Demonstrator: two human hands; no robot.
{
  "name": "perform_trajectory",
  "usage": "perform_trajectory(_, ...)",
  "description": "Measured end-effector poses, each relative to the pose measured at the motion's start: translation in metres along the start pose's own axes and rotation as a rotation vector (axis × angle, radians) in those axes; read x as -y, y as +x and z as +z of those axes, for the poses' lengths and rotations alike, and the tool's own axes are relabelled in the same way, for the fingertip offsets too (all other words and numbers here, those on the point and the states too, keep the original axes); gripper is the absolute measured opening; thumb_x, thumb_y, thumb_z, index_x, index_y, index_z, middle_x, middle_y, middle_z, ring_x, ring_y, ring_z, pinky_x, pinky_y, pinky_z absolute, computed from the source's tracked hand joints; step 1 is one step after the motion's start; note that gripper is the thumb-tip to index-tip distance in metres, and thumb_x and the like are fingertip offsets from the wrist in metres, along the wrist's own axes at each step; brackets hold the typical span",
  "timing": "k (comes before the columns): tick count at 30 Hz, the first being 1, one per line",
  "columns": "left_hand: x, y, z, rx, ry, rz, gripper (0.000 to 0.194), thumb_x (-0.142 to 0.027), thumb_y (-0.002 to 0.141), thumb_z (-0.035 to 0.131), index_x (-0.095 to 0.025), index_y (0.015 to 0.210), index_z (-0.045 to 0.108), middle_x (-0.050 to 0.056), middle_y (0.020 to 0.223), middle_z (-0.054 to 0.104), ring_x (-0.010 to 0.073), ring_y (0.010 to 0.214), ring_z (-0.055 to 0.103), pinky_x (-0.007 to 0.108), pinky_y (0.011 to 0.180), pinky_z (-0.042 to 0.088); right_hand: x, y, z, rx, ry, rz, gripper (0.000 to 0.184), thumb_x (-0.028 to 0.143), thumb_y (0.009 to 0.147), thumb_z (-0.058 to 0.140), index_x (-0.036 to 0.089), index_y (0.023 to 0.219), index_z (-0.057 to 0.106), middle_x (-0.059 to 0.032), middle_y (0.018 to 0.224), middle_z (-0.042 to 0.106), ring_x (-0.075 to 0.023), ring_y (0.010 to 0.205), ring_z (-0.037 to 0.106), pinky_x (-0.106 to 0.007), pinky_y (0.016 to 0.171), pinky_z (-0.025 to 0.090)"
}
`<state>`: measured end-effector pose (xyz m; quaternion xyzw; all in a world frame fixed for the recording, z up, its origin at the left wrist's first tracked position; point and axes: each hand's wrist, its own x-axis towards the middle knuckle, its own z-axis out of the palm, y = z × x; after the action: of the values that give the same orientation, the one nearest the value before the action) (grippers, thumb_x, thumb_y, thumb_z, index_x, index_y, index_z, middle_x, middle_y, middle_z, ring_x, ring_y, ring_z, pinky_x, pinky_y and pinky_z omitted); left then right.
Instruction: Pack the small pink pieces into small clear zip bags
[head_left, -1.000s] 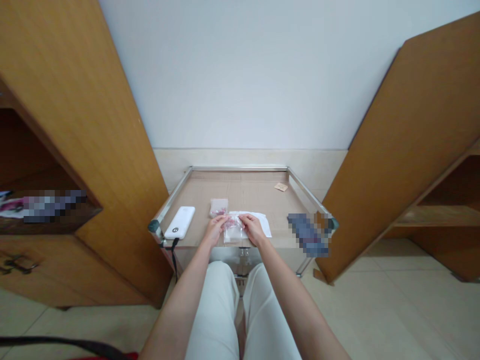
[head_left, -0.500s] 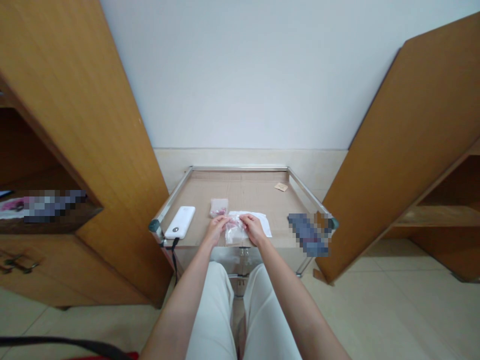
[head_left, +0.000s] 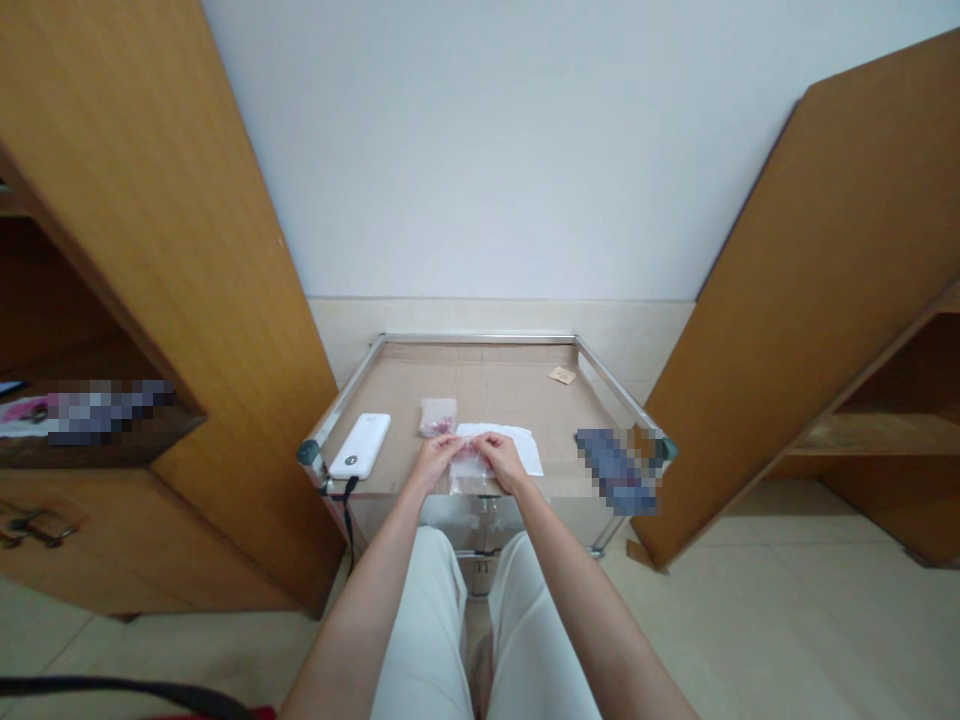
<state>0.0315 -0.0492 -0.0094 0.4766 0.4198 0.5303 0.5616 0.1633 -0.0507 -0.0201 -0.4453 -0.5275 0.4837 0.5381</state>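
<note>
A clear plastic bag [head_left: 469, 472] with something pink inside sits between the person's hands, its lower part resting on a white sheet of paper [head_left: 519, 449]. The left hand [head_left: 433, 465] and right hand [head_left: 504, 462] come in from the near edge, forearms angled inward. The left fingers [head_left: 450, 446] and right fingers [head_left: 484, 443] are bent and close together, pinching the top of the bag. Just beyond lies a second small bag [head_left: 438, 417] of pink contents. A white power bank [head_left: 360, 445] with a black cord [head_left: 347, 510] and a small tan card [head_left: 562, 375] lie on the cardboard-lined, metal-railed cart top [head_left: 480, 339].
</note>
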Motion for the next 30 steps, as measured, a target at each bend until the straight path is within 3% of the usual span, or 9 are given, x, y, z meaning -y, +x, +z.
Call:
perform_trajectory(13,-0.004,-0.003,0.001,0.011,0.069,0.017,0.019,-0.03,0.05,0.067,-0.014,0.058,0.063,0.002,0.057,0.062,0.0119,0.056,0.054,0.023,0.058,0.04,0.004,-0.001,0.001,-0.018,-0.004,0.026,0.013,0.027,0.057,0.054,0.015,0.053,0.058,0.0049,0.043,0.046,-0.0061,0.042,0.032,-0.02,0.043,0.024)
perform_trajectory(30,-0.005,-0.003,0.002,0.046,0.027,-0.004,0.029,-0.035,0.045,0.07,-0.012,0.06,0.062,0.001,0.057,0.062,0.0115,0.053,0.055,0.025,0.06,0.043,0.01,-0.005,0.003,-0.019,0.004,0.022,0.012,0.025,0.056,0.056,0.015,0.051,0.059,0.0033,0.047,0.052,-0.0067,0.043,0.038,-0.02,0.044,0.027)
